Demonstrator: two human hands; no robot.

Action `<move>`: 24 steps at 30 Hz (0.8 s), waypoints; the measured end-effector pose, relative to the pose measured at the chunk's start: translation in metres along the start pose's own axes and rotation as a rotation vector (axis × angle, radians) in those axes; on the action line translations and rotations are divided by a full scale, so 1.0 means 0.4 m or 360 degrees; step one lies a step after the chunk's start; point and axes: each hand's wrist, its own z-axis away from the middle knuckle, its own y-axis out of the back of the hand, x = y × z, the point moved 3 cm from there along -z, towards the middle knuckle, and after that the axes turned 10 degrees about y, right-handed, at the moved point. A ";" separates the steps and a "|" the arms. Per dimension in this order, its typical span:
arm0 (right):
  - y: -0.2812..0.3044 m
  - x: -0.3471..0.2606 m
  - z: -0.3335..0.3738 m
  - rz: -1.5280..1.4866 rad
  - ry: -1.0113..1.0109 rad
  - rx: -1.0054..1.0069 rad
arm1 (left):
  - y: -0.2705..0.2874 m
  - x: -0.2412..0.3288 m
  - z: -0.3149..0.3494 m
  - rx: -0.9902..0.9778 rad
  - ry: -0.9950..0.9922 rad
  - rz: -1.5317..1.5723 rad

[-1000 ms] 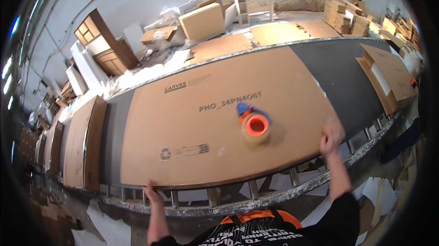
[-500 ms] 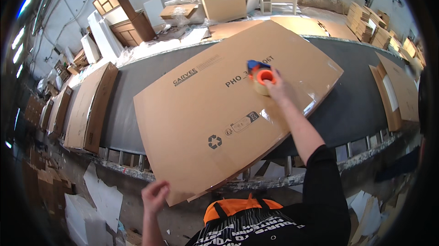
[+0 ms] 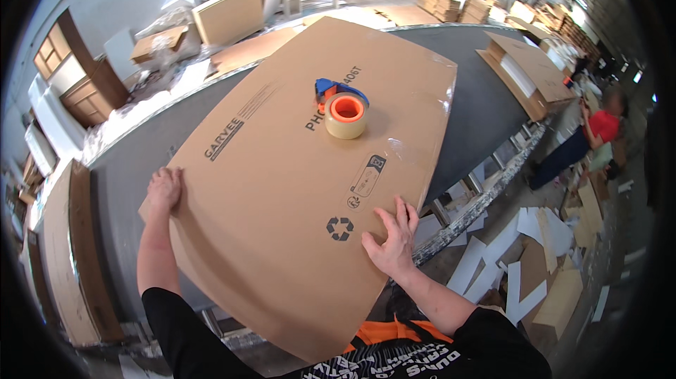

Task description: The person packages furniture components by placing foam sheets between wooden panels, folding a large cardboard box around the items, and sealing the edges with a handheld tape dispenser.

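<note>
A large flat cardboard box (image 3: 282, 168) with dark printing lies at an angle across the dark conveyor belt (image 3: 134, 182). On its left edge my left hand (image 3: 165, 189) rests with the fingers curled, gripping the rim. My right hand (image 3: 393, 238) is open, its fingers spread on the top face near the right edge, beside the printed recycling mark. A tape dispenser (image 3: 341, 106) with a blue and orange frame and a roll of clear tan tape stands on the box beyond both hands, touched by neither.
More cardboard boxes sit on the belt at left (image 3: 81, 252) and at far right (image 3: 524, 73). Metal rollers (image 3: 473, 183) line the near edge. Scrap boards (image 3: 524, 277) litter the floor at right, where a person in red (image 3: 604, 128) stands. A brown cabinet (image 3: 84, 69) is far left.
My right hand has let go of the tape dispenser, leaving it on the box, and come nearer. My left hand has moved onto the box's left edge. The box has turned, and the view has swung right.
</note>
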 end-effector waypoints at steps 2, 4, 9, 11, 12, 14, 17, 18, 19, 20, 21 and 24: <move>-0.006 -0.021 -0.001 0.0083 0.0040 -0.0013 | 0.017 -0.007 -0.075 -0.0061 0.0059 -0.0050; -0.006 -0.030 0.000 0.0164 0.0068 -0.0010 | 0.011 0.007 -0.112 0.0002 0.0026 -0.0007; -0.007 -0.043 0.005 0.0238 0.0126 0.0058 | -0.086 -0.089 -0.211 0.0110 -0.0051 0.0480; -0.018 -0.047 0.014 0.0153 0.0139 0.0092 | -0.097 -0.166 -0.247 0.0196 -0.0086 0.0478; -0.016 -0.034 0.016 0.0114 0.0152 0.0102 | -0.120 -0.192 -0.246 0.0298 -0.0137 0.0527; 0.001 0.001 0.036 0.0104 0.0089 0.0170 | -0.108 -0.185 -0.175 0.0088 -0.0124 0.0504; 0.057 0.054 0.066 0.0192 -0.0074 0.0266 | -0.092 -0.216 -0.025 0.0093 -0.0049 0.0445; 0.072 0.070 0.069 0.0182 -0.0169 0.0260 | -0.109 -0.259 0.004 0.0193 -0.0125 0.0270; 0.089 0.100 0.082 0.0197 -0.0294 0.0252 | -0.122 -0.255 0.065 0.0163 -0.0093 0.0313; 0.108 0.124 0.089 0.0191 -0.0407 0.0237 | -0.121 -0.267 0.131 0.0179 -0.0066 0.0404; 0.139 0.170 0.095 -0.0051 -0.0607 0.0021 | -0.126 -0.251 0.218 0.0167 0.0030 0.0531; 0.216 0.274 0.124 -0.0187 -0.0545 -0.0279 | -0.134 -0.268 0.468 0.0194 0.0169 0.0587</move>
